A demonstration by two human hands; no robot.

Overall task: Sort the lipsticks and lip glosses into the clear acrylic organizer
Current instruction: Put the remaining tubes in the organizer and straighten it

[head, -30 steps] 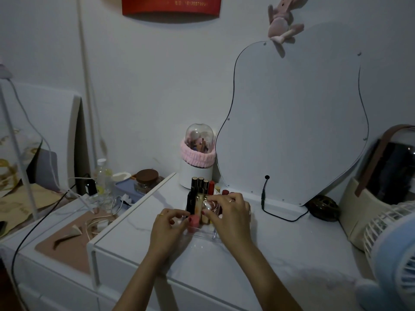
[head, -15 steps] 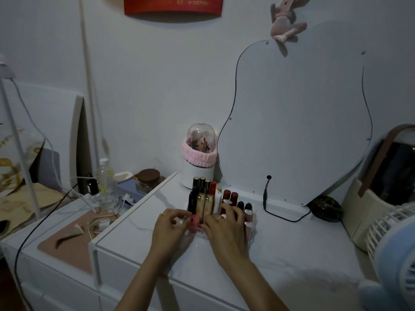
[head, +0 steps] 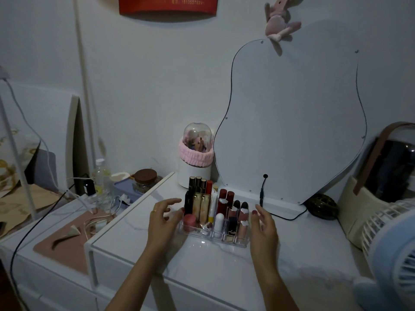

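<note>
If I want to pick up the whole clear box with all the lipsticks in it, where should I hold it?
Hold the clear box by its two short ends, low down, one hand coming in from each side. The left hand and right hand already flank it, both open. The lipsticks stand tall and loose in their slots, so lifting it level from the base should probably stop them tipping.
</note>
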